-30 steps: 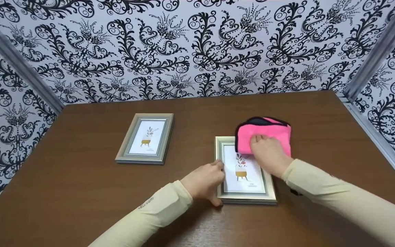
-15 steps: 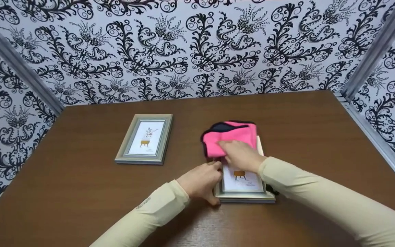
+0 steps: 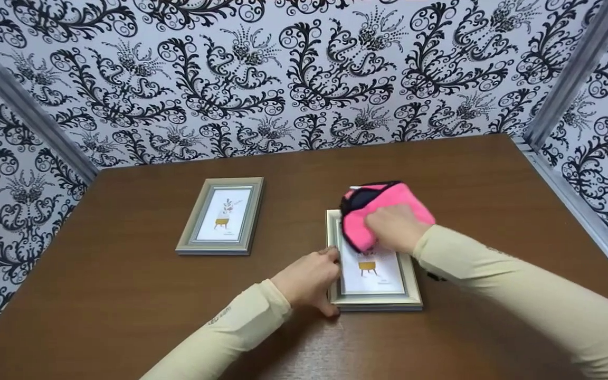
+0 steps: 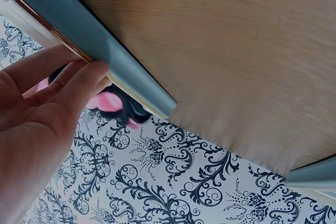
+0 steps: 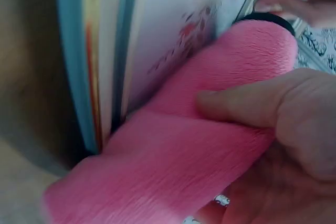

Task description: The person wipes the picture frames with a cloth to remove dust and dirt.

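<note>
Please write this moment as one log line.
left hand: touches near frame | right hand: holds pink cloth on near frame | far frame: untouched

My head view, forward and down over table (image 3: 98, 295) | wrist views, close on left hand (image 4: 39, 124), right hand (image 5: 302, 124) | all share pink cloth (image 3: 396, 196)

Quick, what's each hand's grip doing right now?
Left grip: closed, holding the nearer picture frame at its left edge.
Right grip: closed, holding the pink cloth.

Right fingers (image 3: 379, 219) on pink cloth (image 3: 384, 199), partly over picture frame (image 3: 377, 300).
</note>
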`<action>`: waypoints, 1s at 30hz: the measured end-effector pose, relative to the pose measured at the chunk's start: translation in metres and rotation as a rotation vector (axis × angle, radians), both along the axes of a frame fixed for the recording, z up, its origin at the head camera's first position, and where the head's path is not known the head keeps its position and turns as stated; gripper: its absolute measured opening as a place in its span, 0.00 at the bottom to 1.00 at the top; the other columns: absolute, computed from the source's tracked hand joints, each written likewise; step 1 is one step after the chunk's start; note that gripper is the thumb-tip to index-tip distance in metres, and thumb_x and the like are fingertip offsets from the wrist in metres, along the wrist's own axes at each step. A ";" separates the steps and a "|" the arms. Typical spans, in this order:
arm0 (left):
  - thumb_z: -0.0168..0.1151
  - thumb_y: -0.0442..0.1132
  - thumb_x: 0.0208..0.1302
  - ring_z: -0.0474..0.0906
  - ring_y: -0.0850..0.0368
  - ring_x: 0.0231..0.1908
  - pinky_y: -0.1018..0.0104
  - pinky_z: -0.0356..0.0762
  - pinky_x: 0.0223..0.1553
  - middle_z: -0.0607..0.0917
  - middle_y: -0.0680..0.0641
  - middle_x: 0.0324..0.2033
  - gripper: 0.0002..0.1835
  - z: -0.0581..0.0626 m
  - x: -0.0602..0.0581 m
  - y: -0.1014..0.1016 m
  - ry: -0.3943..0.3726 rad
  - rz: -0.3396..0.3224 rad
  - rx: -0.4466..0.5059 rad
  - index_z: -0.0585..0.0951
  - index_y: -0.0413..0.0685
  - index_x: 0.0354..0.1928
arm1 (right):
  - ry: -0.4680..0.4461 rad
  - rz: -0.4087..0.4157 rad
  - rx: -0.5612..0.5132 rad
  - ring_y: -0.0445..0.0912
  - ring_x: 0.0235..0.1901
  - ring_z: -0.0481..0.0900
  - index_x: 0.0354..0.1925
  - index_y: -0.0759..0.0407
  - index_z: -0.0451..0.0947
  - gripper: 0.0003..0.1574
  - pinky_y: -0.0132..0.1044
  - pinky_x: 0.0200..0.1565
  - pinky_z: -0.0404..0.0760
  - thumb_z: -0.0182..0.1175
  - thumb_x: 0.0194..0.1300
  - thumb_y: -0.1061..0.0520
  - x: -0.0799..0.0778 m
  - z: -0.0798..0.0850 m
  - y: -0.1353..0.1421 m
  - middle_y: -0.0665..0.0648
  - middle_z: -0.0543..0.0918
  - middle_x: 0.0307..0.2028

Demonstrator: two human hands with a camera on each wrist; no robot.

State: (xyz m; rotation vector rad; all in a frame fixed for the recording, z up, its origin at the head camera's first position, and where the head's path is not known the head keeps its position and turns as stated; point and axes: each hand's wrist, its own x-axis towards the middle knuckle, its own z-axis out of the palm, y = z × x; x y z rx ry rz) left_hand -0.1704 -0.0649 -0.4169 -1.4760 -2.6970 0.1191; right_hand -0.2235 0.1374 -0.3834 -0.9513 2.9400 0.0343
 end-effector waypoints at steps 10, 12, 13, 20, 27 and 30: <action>0.80 0.58 0.33 0.76 0.58 0.32 0.69 0.79 0.37 0.76 0.48 0.36 0.28 0.001 -0.002 -0.001 -0.017 -0.002 0.011 0.83 0.45 0.31 | 0.012 -0.148 -0.087 0.53 0.22 0.75 0.20 0.59 0.72 0.09 0.50 0.23 0.77 0.58 0.44 0.71 -0.001 -0.003 -0.016 0.58 0.76 0.21; 0.80 0.58 0.32 0.76 0.58 0.32 0.69 0.79 0.38 0.77 0.47 0.37 0.29 0.001 -0.002 -0.002 -0.010 -0.006 0.013 0.83 0.44 0.31 | 0.014 -0.079 -0.172 0.53 0.23 0.76 0.23 0.61 0.73 0.08 0.49 0.26 0.78 0.58 0.45 0.72 -0.002 -0.007 -0.022 0.59 0.76 0.22; 0.80 0.58 0.32 0.76 0.58 0.32 0.69 0.78 0.38 0.77 0.47 0.37 0.29 0.000 -0.002 -0.002 -0.006 -0.007 0.012 0.83 0.45 0.31 | -0.001 -0.046 -0.207 0.53 0.25 0.76 0.26 0.62 0.74 0.08 0.49 0.29 0.79 0.59 0.47 0.72 -0.003 -0.009 -0.026 0.59 0.77 0.23; 0.79 0.60 0.33 0.76 0.57 0.31 0.68 0.79 0.37 0.77 0.47 0.36 0.31 -0.001 -0.003 -0.001 -0.006 0.000 -0.001 0.83 0.42 0.33 | -0.165 0.087 -0.306 0.54 0.40 0.79 0.51 0.63 0.77 0.21 0.50 0.49 0.77 0.53 0.59 0.72 -0.009 -0.013 -0.027 0.60 0.82 0.40; 0.79 0.61 0.33 0.75 0.59 0.29 0.68 0.78 0.35 0.76 0.48 0.34 0.30 -0.001 -0.001 -0.001 0.025 -0.001 -0.007 0.82 0.44 0.30 | 0.016 0.223 -0.200 0.51 0.38 0.82 0.41 0.56 0.81 0.21 0.46 0.46 0.78 0.56 0.54 0.75 -0.011 -0.017 -0.002 0.55 0.84 0.36; 0.79 0.60 0.34 0.74 0.59 0.32 0.68 0.78 0.36 0.76 0.48 0.35 0.29 0.000 -0.001 -0.001 0.024 -0.007 -0.001 0.83 0.45 0.32 | 0.074 0.199 -0.161 0.53 0.42 0.82 0.43 0.58 0.82 0.24 0.49 0.49 0.77 0.58 0.50 0.76 -0.010 -0.016 0.009 0.58 0.85 0.40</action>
